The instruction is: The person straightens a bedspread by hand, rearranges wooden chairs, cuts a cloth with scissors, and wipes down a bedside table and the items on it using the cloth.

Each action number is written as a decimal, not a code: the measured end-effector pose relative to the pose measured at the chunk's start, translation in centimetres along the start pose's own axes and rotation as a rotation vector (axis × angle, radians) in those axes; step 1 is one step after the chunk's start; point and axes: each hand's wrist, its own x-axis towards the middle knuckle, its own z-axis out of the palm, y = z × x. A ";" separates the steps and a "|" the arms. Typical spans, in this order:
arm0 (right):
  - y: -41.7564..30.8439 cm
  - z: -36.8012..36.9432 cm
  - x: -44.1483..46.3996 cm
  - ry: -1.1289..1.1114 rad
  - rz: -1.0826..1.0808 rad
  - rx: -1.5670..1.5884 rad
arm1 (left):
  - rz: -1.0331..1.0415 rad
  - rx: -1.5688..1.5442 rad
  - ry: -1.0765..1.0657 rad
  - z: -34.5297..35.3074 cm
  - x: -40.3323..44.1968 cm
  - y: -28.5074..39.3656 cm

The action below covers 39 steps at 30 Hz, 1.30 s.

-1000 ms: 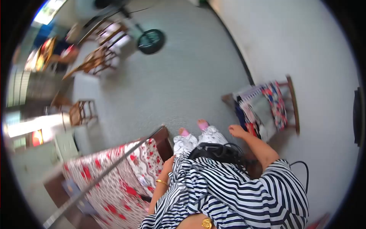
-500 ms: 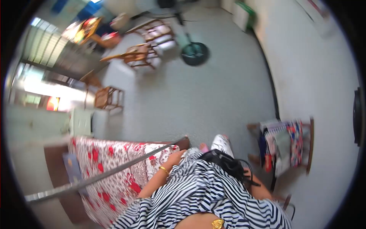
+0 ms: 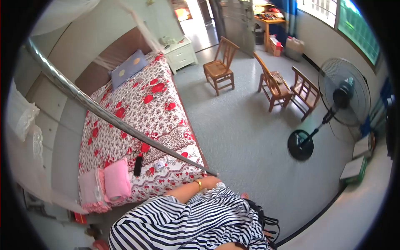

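My left hand [image 3: 211, 182], with a gold bracelet at the wrist, is against the striped dress [image 3: 183, 216]. Just beyond it is the lower end of a shiny metal pole [image 3: 137, 134]; I cannot tell whether they touch. The fingers are too indistinct to show any grip. At my right side hangs a black bag-like item [image 3: 256, 210] with thin black cords or straps [image 3: 271, 227]. A sliver of skin shows behind the cords, but my right hand is hidden.
Left is a bed with a floral sheet [image 3: 146, 112], pink folded bedding [image 3: 117, 179], a black phone [image 3: 138, 166] and a blue pillow [image 3: 129, 68]. Wooden chairs [image 3: 218, 68] and a standing fan [image 3: 301, 145] occupy the floor. A white nightstand [image 3: 180, 54] stands beyond the bed.
My view has swung left, bringing the whole bed into sight and moving the chairs and fan rightward. The clothes-covered chair and my right forearm have largely left view.
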 end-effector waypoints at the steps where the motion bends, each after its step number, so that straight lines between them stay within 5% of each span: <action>1: 0.4 -1.2 1.6 0.008 -0.005 0.001 | -0.016 -0.047 0.035 -0.3 -0.2 0.8; 9: -0.3 -8.8 19.8 -0.081 0.317 -0.087 | -0.103 -0.225 0.027 -0.7 2.1 1.5; 14: -3.6 -8.0 32.6 -0.044 -0.164 -0.014 | -0.143 -0.182 0.120 -3.5 6.2 -1.9; 20: -18.4 -12.0 39.6 -0.235 -0.401 0.115 | -0.274 -0.353 0.086 -10.0 8.6 -5.1; 21: -16.5 -10.6 42.5 -0.245 -0.405 0.108 | -0.293 -0.342 0.050 -11.5 8.5 -5.0; 23: -12.9 -7.9 47.8 -0.290 0.310 0.530 | -0.308 -0.307 0.122 -11.1 9.1 -7.3; 24: -12.8 -8.6 48.4 -0.307 0.313 0.509 | -0.319 -0.257 0.186 -10.5 9.2 -8.6; 26: -13.8 -10.3 49.5 -0.486 -0.176 -0.413 | -0.339 -0.318 0.264 -9.6 9.6 -10.4; 27: -14.6 -12.3 49.3 -0.498 -0.183 -0.427 | -0.344 -0.359 0.335 -8.9 10.1 -11.6; 29: -31.3 -20.8 39.3 -0.348 -0.455 0.027 | -0.461 -0.556 0.302 -6.0 12.2 -15.5; 31: -20.5 -20.9 42.5 -0.419 -0.455 -0.036 | -0.580 -0.404 0.067 -12.8 9.5 -11.4; 32: -19.4 -20.4 44.7 -0.467 -0.464 -0.086 | -0.523 -0.805 0.301 -9.4 9.6 -14.2; 33: -22.6 -19.3 49.4 -0.515 -0.473 -0.135 | -0.365 -0.558 0.452 -6.4 10.4 -17.5; 35: -27.2 -18.7 58.7 -0.603 -0.499 -0.233 | -0.581 -0.630 0.446 -11.2 8.2 -15.2; 36: -40.1 -12.8 61.8 -0.642 -0.520 -0.282 | -0.633 -0.623 0.442 -10.6 8.5 -17.0; 39: -29.4 -18.1 73.7 -0.754 -0.582 -0.415 | -0.836 -0.565 0.489 -12.3 7.8 -18.7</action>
